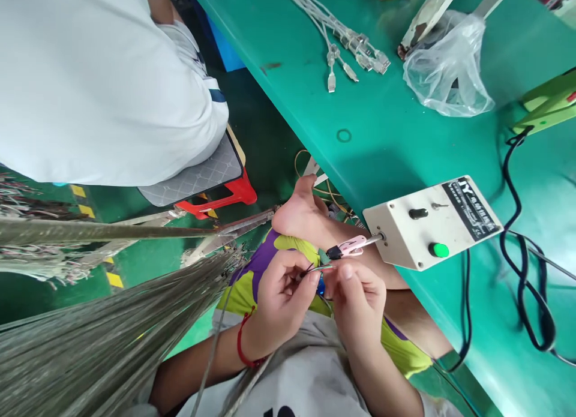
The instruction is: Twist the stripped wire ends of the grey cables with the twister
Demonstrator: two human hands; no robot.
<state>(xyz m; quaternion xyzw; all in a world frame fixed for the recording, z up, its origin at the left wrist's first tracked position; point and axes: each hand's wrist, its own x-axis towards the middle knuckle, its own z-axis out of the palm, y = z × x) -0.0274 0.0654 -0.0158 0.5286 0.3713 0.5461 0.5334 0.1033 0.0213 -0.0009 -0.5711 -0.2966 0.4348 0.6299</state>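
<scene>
Wires (324, 267), thin and partly coloured, sit between the person's two hands, above the lap and just beside the desk (310, 123). The left hand (284, 300), with a red bracelet (243, 339) at its wrist, has thumb and fingers pinched together on the wires. The right hand (360, 303) is close by, thumb and fingers also clamped on them, its thumb near the clip. That pink clip (352, 246), dark at its tip, is on a metal rod of a pale box (432, 222) standing at the desk's edge; whether it touches the wires I cannot tell. The box bears a knob (418, 213), a small switch and a green button (439, 249).

Farther up the desk lie pale cables (330, 30) with plugs, a clear plastic bag (450, 75) and a green device (551, 102) near a looping black cord (522, 273). Lower left, a thick bundle of grey cables (112, 327) stretches toward the knees. Upper left, another person (103, 87) in a white shirt sits on a red stool (225, 196).
</scene>
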